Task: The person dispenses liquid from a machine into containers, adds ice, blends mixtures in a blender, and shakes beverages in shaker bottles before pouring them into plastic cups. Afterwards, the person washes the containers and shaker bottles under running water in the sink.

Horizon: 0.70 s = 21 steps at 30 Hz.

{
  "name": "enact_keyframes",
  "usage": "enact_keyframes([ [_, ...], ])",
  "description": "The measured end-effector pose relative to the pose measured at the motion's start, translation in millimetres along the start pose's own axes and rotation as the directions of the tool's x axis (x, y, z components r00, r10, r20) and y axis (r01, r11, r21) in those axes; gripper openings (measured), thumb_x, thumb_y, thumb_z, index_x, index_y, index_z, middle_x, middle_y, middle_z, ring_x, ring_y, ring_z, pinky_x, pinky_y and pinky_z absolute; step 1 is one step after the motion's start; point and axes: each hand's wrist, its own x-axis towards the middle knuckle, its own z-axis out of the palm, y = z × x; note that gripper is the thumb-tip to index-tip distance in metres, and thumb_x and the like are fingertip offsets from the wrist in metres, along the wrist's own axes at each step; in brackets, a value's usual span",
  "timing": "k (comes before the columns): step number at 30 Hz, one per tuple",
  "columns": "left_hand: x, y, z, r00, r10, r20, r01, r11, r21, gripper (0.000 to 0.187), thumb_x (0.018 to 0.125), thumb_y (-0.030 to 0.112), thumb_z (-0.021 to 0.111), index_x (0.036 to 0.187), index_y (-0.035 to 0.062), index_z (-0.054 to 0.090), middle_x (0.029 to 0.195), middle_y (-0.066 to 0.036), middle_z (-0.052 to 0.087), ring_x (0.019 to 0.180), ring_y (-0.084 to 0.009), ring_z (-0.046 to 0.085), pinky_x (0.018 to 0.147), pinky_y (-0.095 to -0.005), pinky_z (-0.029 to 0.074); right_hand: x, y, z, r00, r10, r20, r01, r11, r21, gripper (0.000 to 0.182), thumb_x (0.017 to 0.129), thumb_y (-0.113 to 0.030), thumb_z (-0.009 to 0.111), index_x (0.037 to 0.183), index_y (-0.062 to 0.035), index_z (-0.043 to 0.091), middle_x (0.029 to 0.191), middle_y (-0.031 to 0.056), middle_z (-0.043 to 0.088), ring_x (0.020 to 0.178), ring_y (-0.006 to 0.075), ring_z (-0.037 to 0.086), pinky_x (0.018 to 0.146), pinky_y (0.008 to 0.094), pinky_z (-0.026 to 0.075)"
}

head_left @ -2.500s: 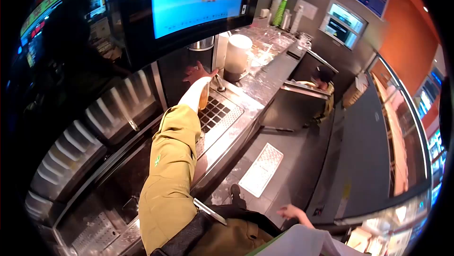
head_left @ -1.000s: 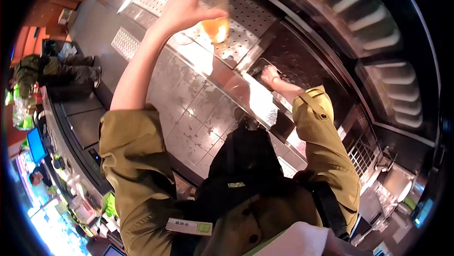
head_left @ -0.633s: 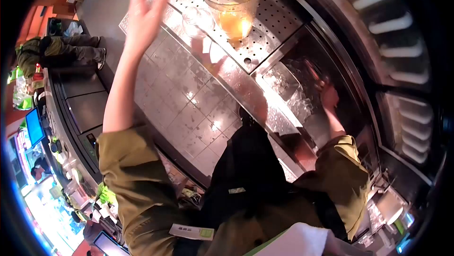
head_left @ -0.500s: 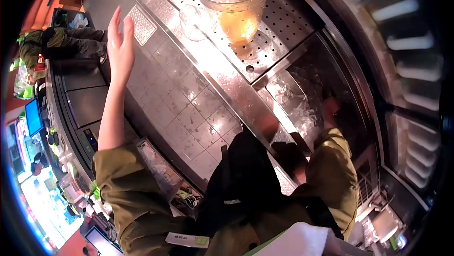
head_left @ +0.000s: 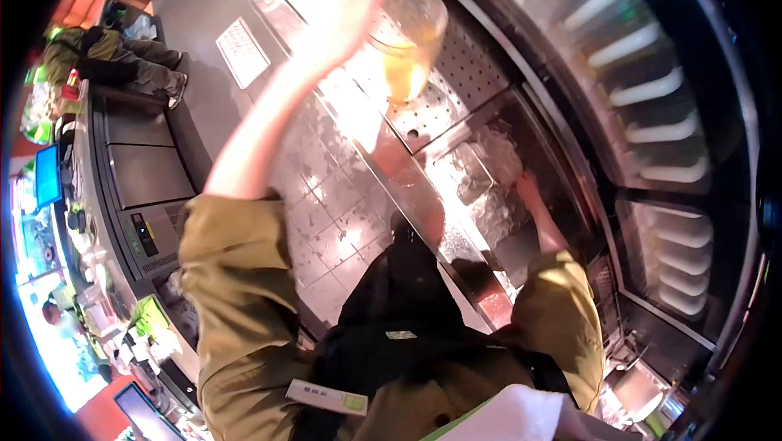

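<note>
My left hand [head_left: 350, 13] is raised over the steel counter, blurred and overlit, beside a clear pitcher [head_left: 415, 21] with yellow-orange liquid at its bottom. Its fingers are smeared, so their shape cannot be made out. The pitcher stands on a perforated steel tray [head_left: 468, 74]. My right hand [head_left: 528, 188] reaches down into the dark bin, at the edge of a heap of ice-like clear pieces [head_left: 489, 172]. The fingers of that hand are small and shadowed, and whatever they hold is hidden.
Rows of white-edged containers [head_left: 664, 127] line the right side. A tiled floor [head_left: 326, 213] lies below the counter edge [head_left: 383, 148]. At the far left, another person [head_left: 106, 54] is beside a long counter with a lit blue screen [head_left: 48, 176].
My left hand has swung right, from above the floor to beside the pitcher. My right hand is now more visible at the ice. The whole view has shifted somewhat.
</note>
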Motion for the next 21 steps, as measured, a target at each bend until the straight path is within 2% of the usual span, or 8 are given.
enact_keyframes([
  [2,3.6,5.5,27.2,0.999,-0.010,-0.044,0.013,0.996,0.086,0.056,0.094,0.043,0.024,0.126,0.0018,0.043,0.125,-0.016,0.049,0.122,-0.0304,0.040,0.104,-0.0391,0.026,-52.2,-71.4,-17.6,0.998,0.051,-0.037,-0.046,0.993,0.113,0.015,0.079,-0.011,0.048,0.078,-0.0002,0.060,0.066,0.0023,0.054,0.058,0.0133,0.055,0.051,0.0299,0.049],
  [8,3.3,11.0,44.3,1.000,-0.013,-0.013,0.017,0.913,0.408,0.059,0.095,0.044,0.013,0.129,0.0044,0.042,0.125,-0.018,0.048,0.122,-0.0285,0.041,0.105,-0.0420,0.025,-119.9,-218.5,-77.9,1.000,-0.002,-0.013,0.000,0.983,-0.184,0.019,0.083,-0.013,0.044,0.083,-0.0014,0.059,0.070,0.0080,0.058,0.055,0.0144,0.058,0.045,0.0273,0.048],
  [12,3.0,16.7,42.5,0.991,-0.038,-0.125,0.056,0.988,0.142,0.063,0.093,0.050,0.016,0.119,0.0058,0.053,0.117,-0.015,0.056,0.113,-0.0304,0.049,0.100,-0.0412,0.031,-151.5,-350.9,-69.7,0.955,-0.294,0.039,0.295,0.924,-0.243,0.021,0.083,-0.017,0.045,0.071,-0.0031,0.054,0.056,0.0020,0.049,0.045,0.0136,0.050,0.044,0.0261,0.043],
  [15,5.2,10.0,42.7,0.973,-0.151,-0.174,0.155,0.988,0.006,0.072,0.090,0.057,0.010,0.121,0.0067,0.051,0.116,-0.015,0.056,0.111,-0.0336,0.050,0.097,-0.0392,0.034,-165.3,-454.2,-44.8,0.939,-0.283,0.197,0.336,0.880,-0.336,0.022,0.083,-0.016,0.041,0.068,-0.0029,0.051,0.057,0.0023,0.050,0.044,0.0104,0.049,0.042,0.0233,0.041],
  [17,6.7,7.3,44.4,0.966,-0.166,-0.199,0.164,0.986,-0.031,0.077,0.088,0.061,0.008,0.122,0.0068,0.051,0.115,-0.016,0.056,0.110,-0.0344,0.050,0.095,-0.0386,0.035,-156.4,-505.5,-24.0,0.922,-0.266,0.283,0.387,0.690,-0.612,0.048,0.091,-0.045,0.041,0.092,0.0013,0.055,0.053,0.0021,0.052,0.039,0.0086,0.047,0.036,0.0213,0.041],
  [18,7.2,5.1,46.0,0.962,-0.176,-0.209,0.170,0.984,-0.048,0.079,0.087,0.063,0.007,0.123,0.0069,0.051,0.115,-0.016,0.057,0.110,-0.0348,0.050,0.094,-0.0383,0.036,-165.4,-526.2,-6.7,0.923,-0.348,0.164,0.348,0.575,-0.741,0.050,0.091,-0.044,0.040,0.089,0.0027,0.058,0.052,0.0038,0.053,0.041,0.0095,0.050,0.036,0.0220,0.042],
  [19,8.7,-0.4,49.0,0.957,-0.175,-0.232,0.164,0.984,-0.067,0.082,0.086,0.065,0.005,0.123,0.0064,0.050,0.113,-0.017,0.058,0.109,-0.0349,0.051,0.094,-0.0380,0.036,-172.3,-544.5,0.9,0.843,-0.433,0.319,0.506,0.439,-0.742,0.034,0.090,-0.024,0.040,0.079,0.0045,0.056,0.058,0.0070,0.056,0.044,0.0104,0.053,0.038,0.0248,0.044],
  [21,9.8,1.5,44.9,0.957,-0.194,-0.214,0.191,0.981,-0.032,0.083,0.085,0.065,0.005,0.123,0.0063,0.050,0.112,-0.016,0.058,0.109,-0.0347,0.051,0.094,-0.0380,0.036,-208.8,-574.9,25.3,0.867,-0.439,0.235,0.330,0.155,-0.931,0.023,0.084,-0.010,0.043,0.079,0.0064,0.058,0.062,0.0137,0.059,0.051,0.0193,0.060,0.039,0.0277,0.046],
])
